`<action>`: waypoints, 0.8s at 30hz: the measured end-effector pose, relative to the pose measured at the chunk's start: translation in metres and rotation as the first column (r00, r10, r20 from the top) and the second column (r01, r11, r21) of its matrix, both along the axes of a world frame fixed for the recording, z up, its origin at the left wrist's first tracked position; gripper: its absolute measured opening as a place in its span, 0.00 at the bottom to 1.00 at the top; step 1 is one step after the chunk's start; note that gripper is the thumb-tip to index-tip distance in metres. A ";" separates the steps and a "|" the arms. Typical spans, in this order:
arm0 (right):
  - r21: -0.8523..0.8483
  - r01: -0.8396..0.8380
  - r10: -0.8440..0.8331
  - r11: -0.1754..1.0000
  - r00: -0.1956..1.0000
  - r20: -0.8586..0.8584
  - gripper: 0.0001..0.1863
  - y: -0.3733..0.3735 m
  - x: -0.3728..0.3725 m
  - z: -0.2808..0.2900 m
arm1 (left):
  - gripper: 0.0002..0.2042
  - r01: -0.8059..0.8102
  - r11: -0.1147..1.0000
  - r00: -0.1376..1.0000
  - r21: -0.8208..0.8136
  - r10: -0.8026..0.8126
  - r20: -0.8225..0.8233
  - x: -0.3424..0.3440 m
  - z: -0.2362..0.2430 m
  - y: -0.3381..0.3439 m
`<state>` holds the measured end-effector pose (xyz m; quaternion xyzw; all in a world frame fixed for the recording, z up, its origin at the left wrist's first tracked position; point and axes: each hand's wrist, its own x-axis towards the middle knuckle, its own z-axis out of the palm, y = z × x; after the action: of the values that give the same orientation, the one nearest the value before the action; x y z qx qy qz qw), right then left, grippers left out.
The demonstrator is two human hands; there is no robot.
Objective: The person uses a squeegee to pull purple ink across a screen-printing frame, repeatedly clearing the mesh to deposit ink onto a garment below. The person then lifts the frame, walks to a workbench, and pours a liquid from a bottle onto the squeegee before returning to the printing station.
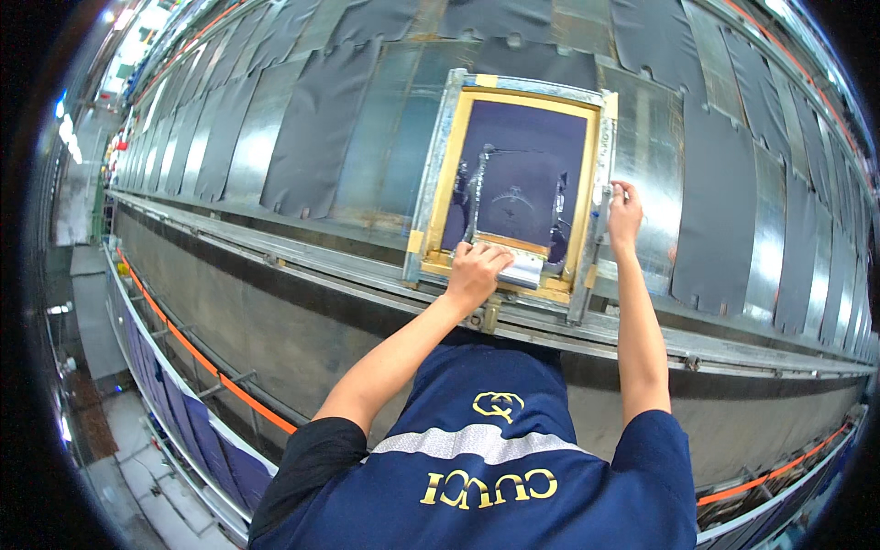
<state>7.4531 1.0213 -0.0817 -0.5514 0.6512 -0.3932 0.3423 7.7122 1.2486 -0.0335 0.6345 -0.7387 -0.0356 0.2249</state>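
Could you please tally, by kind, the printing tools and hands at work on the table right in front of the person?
Screen printing frame: 1
Squeegee: 1
Hands on them: 2, left hand on the squeegee, right hand on the frame's right edge
Total: 4

1 head-worn fisheye view looks steeply down, close over the printing table (275, 247).
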 end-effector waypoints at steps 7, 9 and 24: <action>-0.072 -0.051 0.045 0.996 0.997 -0.070 0.12 0.017 0.115 0.082 | 0.22 -0.107 0.991 0.987 0.078 0.116 -0.116 0.048 0.048 0.001; -0.087 -0.060 0.057 0.994 0.998 -0.028 0.12 0.033 0.176 0.087 | 0.24 0.009 0.996 0.996 0.086 -0.001 -0.091 0.108 0.042 0.015; -0.066 -0.002 0.006 0.998 0.998 0.059 0.12 0.138 0.546 0.022 | 0.22 -0.244 0.943 0.934 0.227 0.291 -0.207 0.545 0.046 0.107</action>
<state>7.9991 1.1595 -0.0600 -0.5519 0.6263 -0.4299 0.3440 8.2574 1.3561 0.0128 0.7397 -0.6054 -0.1533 0.2505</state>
